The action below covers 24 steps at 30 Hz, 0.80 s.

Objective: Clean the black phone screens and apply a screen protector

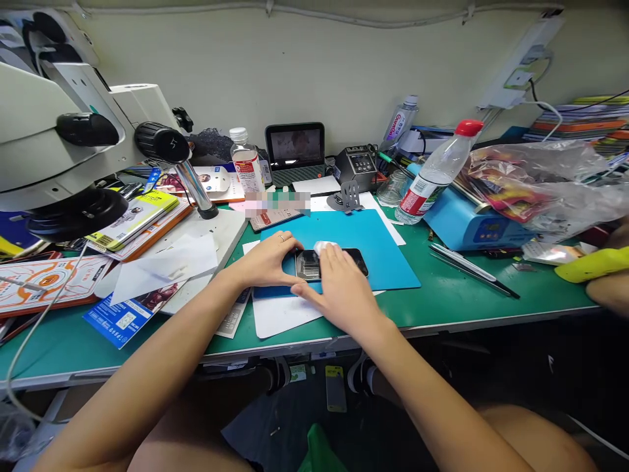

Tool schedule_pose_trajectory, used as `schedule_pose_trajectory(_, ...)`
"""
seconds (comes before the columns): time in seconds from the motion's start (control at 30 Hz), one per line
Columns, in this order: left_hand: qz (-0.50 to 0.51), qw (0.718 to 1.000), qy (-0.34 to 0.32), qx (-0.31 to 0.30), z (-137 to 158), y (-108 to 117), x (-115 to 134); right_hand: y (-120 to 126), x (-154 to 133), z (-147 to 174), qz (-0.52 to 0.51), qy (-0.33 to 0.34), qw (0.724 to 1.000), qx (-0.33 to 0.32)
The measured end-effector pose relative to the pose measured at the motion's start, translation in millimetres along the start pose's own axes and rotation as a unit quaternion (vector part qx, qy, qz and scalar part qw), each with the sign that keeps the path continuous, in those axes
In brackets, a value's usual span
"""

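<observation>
A black smartphone (308, 265) lies flat on a blue mat (388, 262) with its long side across my view. My left hand (270, 260) grips the phone's left end, thumb along the near edge and fingers at the far edge. Over the phone's middle, my right hand (339, 285) presses a small white wipe (324, 246) onto the glass with its fingertips. Streaks show on the uncovered left part of the screen. The right part of the phone is partly behind my right hand. White paper (280, 319) sticks out below the mat.
A microscope (59, 151) stands at left on a pale base. Bottles (432, 177), a small screen (295, 147) and a soldering station (356, 167) line the back. Tweezers (474, 270) lie right of the mat. Another person's arm (612, 288) is at the far right.
</observation>
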<state>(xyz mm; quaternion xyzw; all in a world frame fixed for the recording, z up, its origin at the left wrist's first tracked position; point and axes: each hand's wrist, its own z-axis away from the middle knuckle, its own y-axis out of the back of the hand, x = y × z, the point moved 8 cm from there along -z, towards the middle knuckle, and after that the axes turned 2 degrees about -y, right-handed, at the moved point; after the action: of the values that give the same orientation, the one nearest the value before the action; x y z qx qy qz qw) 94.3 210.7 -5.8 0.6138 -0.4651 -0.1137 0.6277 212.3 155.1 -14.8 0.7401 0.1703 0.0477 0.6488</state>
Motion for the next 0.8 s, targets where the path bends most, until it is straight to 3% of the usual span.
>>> schedule_pose_trajectory(0.13,0.043,0.999,0.013,0.022,2,3,-5,-8,-40,-8,-0.040,0.044,0.998,-0.012)
schedule_pose_trajectory(0.27,0.041,0.998,0.030,0.036,4,2,-9,-8,-44,5,-0.051,0.071,0.996,-0.031)
schedule_pose_trajectory(0.47,0.029,0.999,0.028,0.031,3,3,-8,7,23,44,-0.013,0.055,0.998,-0.021)
schedule_pose_trajectory(0.6,0.028,0.999,0.030,0.030,1,4,-6,8,56,38,0.012,0.003,1.000,-0.003)
schedule_pose_trajectory(0.7,0.037,0.998,0.038,0.043,1,5,-7,4,44,18,0.020,-0.024,0.999,0.013)
schedule_pose_trajectory(0.8,0.044,0.997,0.041,0.053,1,5,-8,-4,8,-5,0.015,-0.032,0.999,0.007)
